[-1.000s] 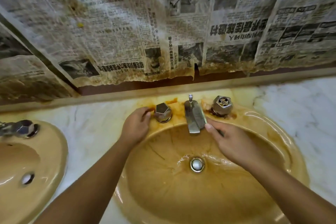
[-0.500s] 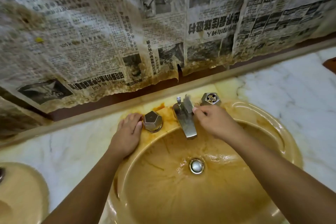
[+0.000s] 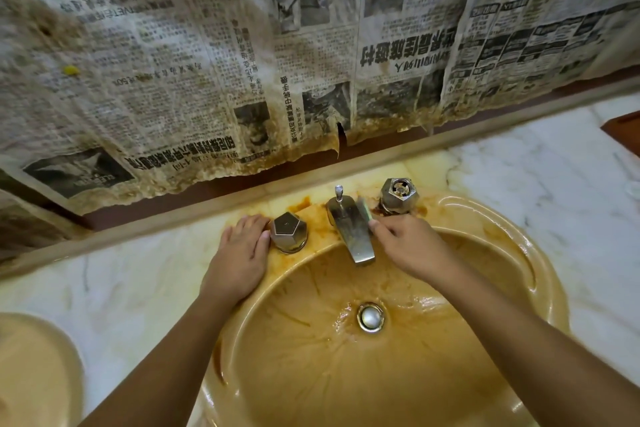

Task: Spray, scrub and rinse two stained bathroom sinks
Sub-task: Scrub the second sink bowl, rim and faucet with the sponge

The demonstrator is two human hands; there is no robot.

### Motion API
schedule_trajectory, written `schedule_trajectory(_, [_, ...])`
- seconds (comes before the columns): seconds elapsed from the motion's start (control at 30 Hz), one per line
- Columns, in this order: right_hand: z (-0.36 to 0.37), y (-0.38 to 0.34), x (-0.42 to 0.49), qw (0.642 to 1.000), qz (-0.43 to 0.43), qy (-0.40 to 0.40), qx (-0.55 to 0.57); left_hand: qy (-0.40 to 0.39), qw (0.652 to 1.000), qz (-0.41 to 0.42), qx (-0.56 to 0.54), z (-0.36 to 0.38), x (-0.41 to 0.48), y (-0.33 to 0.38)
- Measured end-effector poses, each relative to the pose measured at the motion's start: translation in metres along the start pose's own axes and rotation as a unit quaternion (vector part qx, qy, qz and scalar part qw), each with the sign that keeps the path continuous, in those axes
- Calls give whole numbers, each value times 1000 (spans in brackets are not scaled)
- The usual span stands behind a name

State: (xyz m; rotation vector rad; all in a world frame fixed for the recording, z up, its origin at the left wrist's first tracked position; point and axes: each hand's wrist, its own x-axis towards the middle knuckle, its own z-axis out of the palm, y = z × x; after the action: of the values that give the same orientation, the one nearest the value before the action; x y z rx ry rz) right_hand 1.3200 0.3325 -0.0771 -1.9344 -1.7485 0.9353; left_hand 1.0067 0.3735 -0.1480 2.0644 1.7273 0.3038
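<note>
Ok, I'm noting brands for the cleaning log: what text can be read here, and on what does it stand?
Newspaper sheets on the wall: bold East Asian headlines, apparently reversed; none I can quote reliably.
Newspaper columns: too small and blurred to read.
Faucet, handles, sink, scrub pad: no readable marking.

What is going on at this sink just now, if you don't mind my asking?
A person is scrubbing the faucet of a stained yellow sink. The right hand pinches a green scrub pad against the faucet's right side. The left hand rests flat on the sink's rim beside the left tap handle. Orange-brown stains cover the basin and the deck round the taps; no water is running.
</note>
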Motion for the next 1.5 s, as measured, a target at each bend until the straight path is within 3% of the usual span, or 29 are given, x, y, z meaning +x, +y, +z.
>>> schedule_trajectory(0.1, [-13, 3, -17, 998, 26, -40, 44, 13, 1000, -1, 8, 1, 0, 2])
schedule_trajectory(0.27, [-12, -9, 8, 1000, -23, -15, -8, 12, 1000, -6, 16, -1, -3, 5])
schedule_trajectory(0.5, [-13, 0, -79, 995, -83, 44, -39, 22, 999, -2, 25, -2, -4, 10])
schedule_trajectory(0.6, [-15, -11, -59, 968, -134, 67, -200, 23, 999, -1, 27, -3, -5, 12])
schedule_trajectory(0.8, [-56, -32, -76, 908, -163, -74, -379, 27, 998, 8, 51, -1, -4, 9])
schedule_trajectory(0.9, [-60, -54, -43, 859, -213, -96, -456, 24, 998, 10, 61, -1, -3, 8])
schedule_trajectory(1.03, [-61, -82, 6, 844, -215, -108, -480, 26, 998, 6, 60, -6, -7, 12])
schedule_trajectory(1.2, [-42, -84, -47, 805, -285, -161, -494, 29, 998, 1, 60, -7, -9, 15])
schedule_trajectory(1.3, [-33, -80, -40, 825, -244, -96, -500, 29, 998, 4, 59, -7, -9, 14])
schedule_trajectory(1.43, [-27, -68, -52, 826, -263, -153, -474, 26, 998, 1, 59, -7, -9, 13])
schedule_trajectory(1.5, [-30, -61, -49, 855, -234, -165, -432, 24, 998, 1, 61, -6, -9, 13])
